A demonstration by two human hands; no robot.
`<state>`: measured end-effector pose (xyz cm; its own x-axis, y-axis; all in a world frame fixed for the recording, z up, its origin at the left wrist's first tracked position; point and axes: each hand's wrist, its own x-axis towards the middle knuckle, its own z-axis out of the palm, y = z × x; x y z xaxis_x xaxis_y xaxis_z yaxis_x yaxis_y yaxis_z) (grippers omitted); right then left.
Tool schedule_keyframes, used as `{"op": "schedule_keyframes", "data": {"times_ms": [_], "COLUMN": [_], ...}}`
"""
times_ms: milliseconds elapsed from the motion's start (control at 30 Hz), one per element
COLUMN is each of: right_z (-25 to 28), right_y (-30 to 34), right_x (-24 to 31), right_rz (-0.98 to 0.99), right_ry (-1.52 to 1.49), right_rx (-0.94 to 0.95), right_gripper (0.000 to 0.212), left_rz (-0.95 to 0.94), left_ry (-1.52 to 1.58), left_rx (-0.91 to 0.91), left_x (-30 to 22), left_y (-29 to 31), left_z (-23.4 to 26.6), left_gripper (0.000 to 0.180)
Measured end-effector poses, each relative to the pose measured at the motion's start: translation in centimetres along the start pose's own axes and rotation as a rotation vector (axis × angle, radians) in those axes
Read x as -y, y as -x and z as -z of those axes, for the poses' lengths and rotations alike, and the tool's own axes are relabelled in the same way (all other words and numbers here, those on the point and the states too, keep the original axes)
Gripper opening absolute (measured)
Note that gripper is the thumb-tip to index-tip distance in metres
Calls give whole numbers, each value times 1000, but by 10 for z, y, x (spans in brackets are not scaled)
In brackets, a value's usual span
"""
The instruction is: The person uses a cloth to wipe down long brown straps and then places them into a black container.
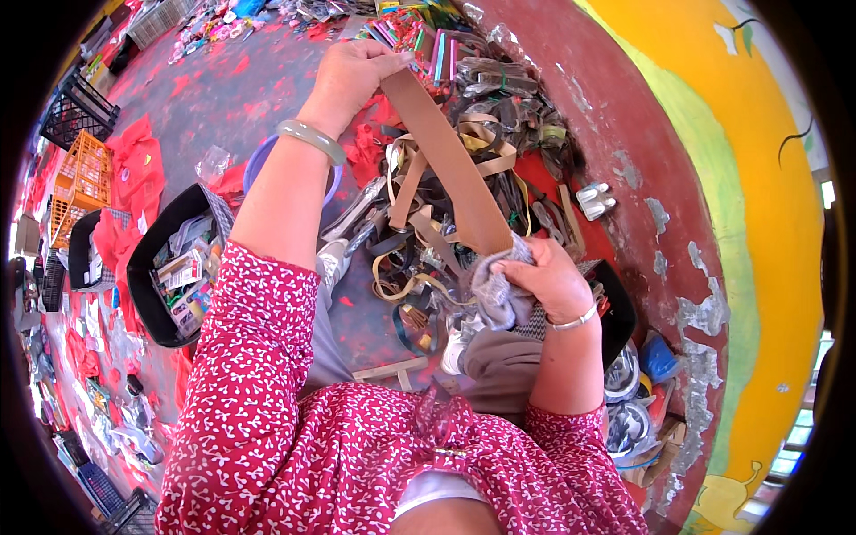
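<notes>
A wide brown belt (pixel 441 147) is stretched on a slant between my two hands. My left hand (pixel 348 80), raised at the far end, pinches the belt's upper tip between thumb and fingers. Lower and to the right, my right hand (pixel 555 278) is closed around a bunched grey cloth (pixel 501 296), which is pressed against the belt's near end. The cloth hides that end. Beneath the belt lies a tangled heap of tan, yellow and dark belts (pixel 495 165) on the floor.
A black bin of small packaged goods (pixel 150 308) stands at left, near an orange crate (pixel 82 183). Another black bin (pixel 621 316) sits beyond my right wrist. Wrapped coiled items (pixel 629 428) lie against the peeling red-and-yellow wall (pixel 660 152). A blue-rimmed basin (pixel 253 165) is partly behind my left forearm.
</notes>
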<state>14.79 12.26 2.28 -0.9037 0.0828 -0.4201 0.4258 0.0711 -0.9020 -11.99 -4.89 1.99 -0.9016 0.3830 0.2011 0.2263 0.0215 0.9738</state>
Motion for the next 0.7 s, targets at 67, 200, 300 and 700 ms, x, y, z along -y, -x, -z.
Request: {"op": "schedule_keyframes", "data": {"times_ms": [67,200,300,700], "right_z": [4,11,3,-4], "right_y": [7,-5,-27,-74], "right_x": [0,-13,-9,-8], "right_rz": [-11,104,248,273], "right_ry": [-1,-235,-647,-667], "right_rx": [-5,-129,-231,-127], "right_gripper": [14,15,14,17], "left_rz": [64,318,594,774], "left_ry": [63,504,616,787], "left_rx": [6,54,96,764], "left_x": [10,25,45,-5], "left_y": [-2,6,16,75], "left_z": [-2,-39,-55,-97], "left_gripper": [25,24,42,39]}}
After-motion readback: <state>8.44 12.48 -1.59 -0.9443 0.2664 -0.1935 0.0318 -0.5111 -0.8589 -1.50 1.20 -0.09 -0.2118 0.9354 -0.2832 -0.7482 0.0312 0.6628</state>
